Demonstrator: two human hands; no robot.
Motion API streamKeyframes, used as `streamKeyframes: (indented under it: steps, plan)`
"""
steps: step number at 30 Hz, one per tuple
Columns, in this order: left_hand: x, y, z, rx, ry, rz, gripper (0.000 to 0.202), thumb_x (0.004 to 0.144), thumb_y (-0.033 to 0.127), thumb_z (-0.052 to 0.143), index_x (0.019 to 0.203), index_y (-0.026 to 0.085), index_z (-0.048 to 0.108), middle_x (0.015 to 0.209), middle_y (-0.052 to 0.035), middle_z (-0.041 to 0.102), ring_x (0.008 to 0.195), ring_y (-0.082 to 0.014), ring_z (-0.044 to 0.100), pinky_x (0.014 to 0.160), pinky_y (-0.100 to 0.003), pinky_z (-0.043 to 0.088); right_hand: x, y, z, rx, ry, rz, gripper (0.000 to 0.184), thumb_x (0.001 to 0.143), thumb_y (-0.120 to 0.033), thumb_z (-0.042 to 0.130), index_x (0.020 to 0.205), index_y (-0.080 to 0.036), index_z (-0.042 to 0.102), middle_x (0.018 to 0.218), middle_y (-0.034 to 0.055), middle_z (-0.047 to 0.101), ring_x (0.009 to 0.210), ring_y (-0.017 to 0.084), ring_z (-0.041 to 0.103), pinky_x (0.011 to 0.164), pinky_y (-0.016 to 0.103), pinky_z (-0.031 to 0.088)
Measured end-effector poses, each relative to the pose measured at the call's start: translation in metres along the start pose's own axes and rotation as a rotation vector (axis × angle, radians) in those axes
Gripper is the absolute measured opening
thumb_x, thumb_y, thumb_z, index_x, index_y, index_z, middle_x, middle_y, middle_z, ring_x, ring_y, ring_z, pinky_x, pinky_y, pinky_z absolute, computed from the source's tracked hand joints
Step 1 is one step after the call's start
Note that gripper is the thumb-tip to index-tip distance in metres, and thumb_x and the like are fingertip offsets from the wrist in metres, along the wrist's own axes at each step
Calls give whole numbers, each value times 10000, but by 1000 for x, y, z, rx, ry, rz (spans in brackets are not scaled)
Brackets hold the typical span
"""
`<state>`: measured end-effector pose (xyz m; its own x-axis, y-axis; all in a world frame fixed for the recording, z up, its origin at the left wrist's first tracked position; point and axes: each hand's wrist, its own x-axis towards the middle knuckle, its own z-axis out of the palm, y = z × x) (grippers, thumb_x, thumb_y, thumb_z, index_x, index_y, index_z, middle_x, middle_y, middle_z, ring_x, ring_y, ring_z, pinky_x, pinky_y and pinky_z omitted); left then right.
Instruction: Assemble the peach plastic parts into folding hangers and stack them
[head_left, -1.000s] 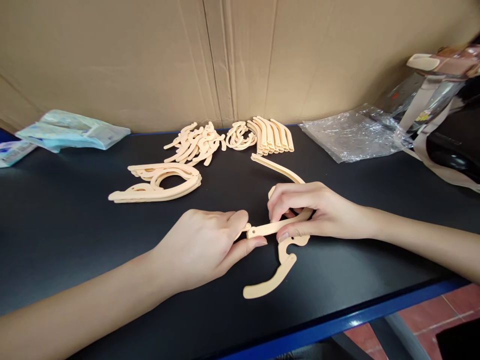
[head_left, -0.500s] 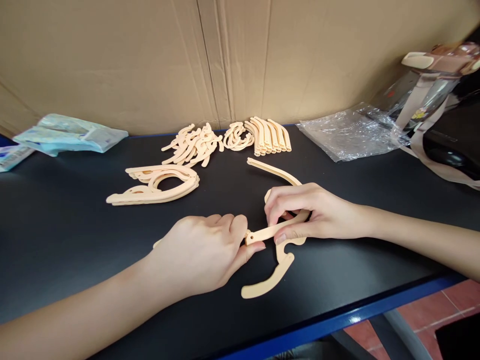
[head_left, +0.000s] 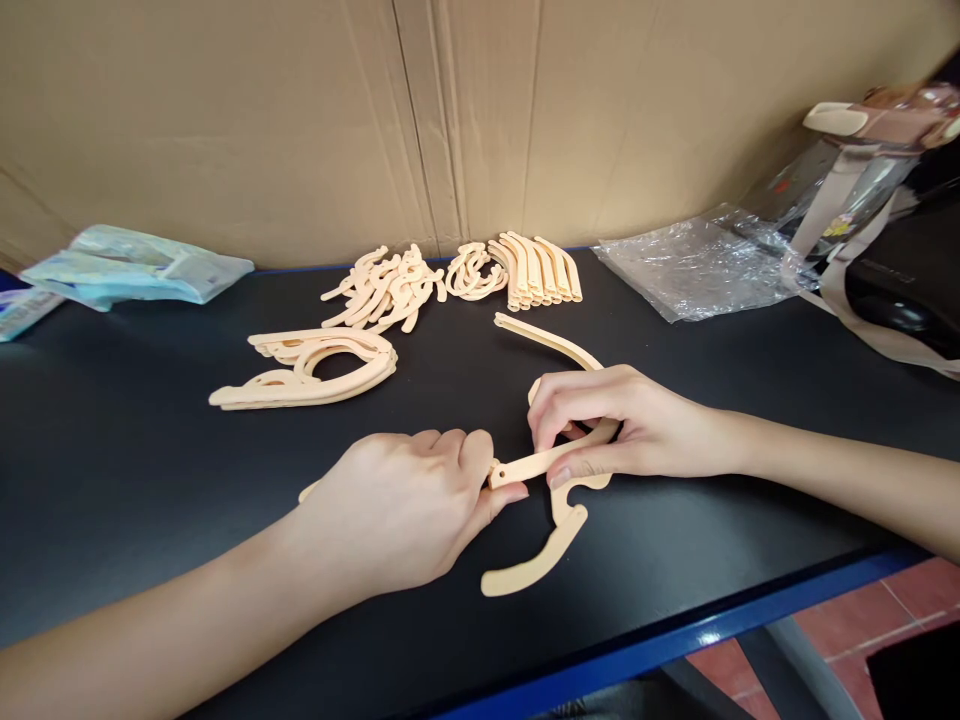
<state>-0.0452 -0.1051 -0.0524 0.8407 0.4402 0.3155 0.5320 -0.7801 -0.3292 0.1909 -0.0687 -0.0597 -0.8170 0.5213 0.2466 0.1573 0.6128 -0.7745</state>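
My left hand (head_left: 409, 505) is closed around a cream plastic arm piece whose tip pokes out behind my wrist, and it presses that piece against the end of a flat cream bar (head_left: 529, 466). My right hand (head_left: 611, 425) pinches the same bar together with a curved cream hanger part (head_left: 551, 345) reaching toward the back. A hook-shaped cream piece (head_left: 536, 560) hangs from the joint toward the table's front edge. All of it rests on the black table (head_left: 150, 480).
Stacked assembled cream hangers (head_left: 311, 368) lie to the left. Loose cream parts (head_left: 386, 288), hooks (head_left: 472, 272) and curved arms (head_left: 541, 270) sit by the cardboard wall. Clear plastic film (head_left: 697, 268) and a bag are on the right, blue packets (head_left: 127, 265) on the far left.
My left hand has curled tighter over its piece, with the thumb pulled in, and the piece's tip now shows behind my wrist. My right hand has barely moved.
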Motion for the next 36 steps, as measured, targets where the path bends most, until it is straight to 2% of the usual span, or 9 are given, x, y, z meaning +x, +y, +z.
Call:
streamKeyframes:
  steps: [9, 13, 16, 19, 22, 24, 26, 32, 36]
  plan:
    - [-2, 1, 1, -5, -9, 25, 410, 1000, 286, 325, 637, 184, 484, 480, 25, 479, 367, -157, 532, 354, -301, 320, 1, -3, -1, 21, -11, 21, 139, 868, -257, 698, 858, -129, 647, 873, 22, 550, 711, 94, 438, 622, 230, 384]
    - [-1, 0, 2, -16, -4, 22, 412, 998, 311, 330, 639, 186, 489, 496, 22, 494, 400, -154, 547, 378, -301, 320, 1, -3, -1, 16, -14, 21, 142, 871, -263, 694, 858, -130, 645, 867, 20, 551, 713, 95, 436, 616, 225, 383]
    - [-2, -2, 5, -27, 46, 7, 393, 983, 391, 373, 679, 179, 503, 529, 20, 494, 454, -152, 542, 415, -294, 319, 1, -3, -1, 0, -4, 20, 140, 860, -251, 706, 849, -126, 644, 860, 19, 553, 699, 91, 428, 604, 225, 376]
    - [-4, -3, 8, -88, 134, -28, 352, 953, 436, 433, 739, 168, 512, 566, 24, 464, 488, -133, 466, 442, -282, 290, 2, -2, -2, -11, -4, 12, 132, 855, -240, 711, 849, -124, 649, 875, 25, 562, 707, 92, 444, 615, 227, 388]
    - [-4, -6, 11, -205, 171, -22, 220, 911, 296, 475, 730, 172, 492, 601, 12, 463, 549, -138, 405, 487, -284, 291, 1, -2, -3, -14, -8, 7, 134, 853, -255, 713, 858, -134, 657, 902, 32, 568, 742, 100, 478, 632, 228, 415]
    - [-4, -8, 11, -311, 163, 22, 144, 857, 167, 446, 721, 172, 492, 636, -10, 491, 616, -159, 409, 540, -295, 325, -1, -2, -3, -20, -11, 11, 139, 855, -273, 711, 861, -143, 664, 919, 37, 569, 777, 110, 506, 649, 233, 436]
    - [-3, -11, 10, -393, 148, 63, 130, 797, 104, 421, 721, 169, 504, 682, -36, 527, 693, -187, 437, 592, -314, 351, -2, -2, -3, -23, -19, 13, 143, 854, -285, 710, 860, -149, 670, 936, 42, 568, 817, 121, 530, 675, 239, 459]
    - [-4, -12, 8, -401, 148, 104, 135, 793, 114, 413, 792, 147, 545, 862, -82, 620, 888, -246, 497, 772, -384, 381, -2, -2, -2, -34, -7, -32, 221, 837, -345, 724, 921, -151, 660, 944, 46, 578, 852, 133, 542, 707, 251, 496]
    - [-5, -13, 9, -428, 143, 112, 155, 818, 113, 399, 836, 146, 549, 944, -86, 627, 926, -245, 510, 785, -386, 376, -1, -4, -4, -48, 22, -72, 262, 872, -328, 689, 1034, -131, 629, 1005, 70, 599, 877, 137, 558, 775, 268, 509]
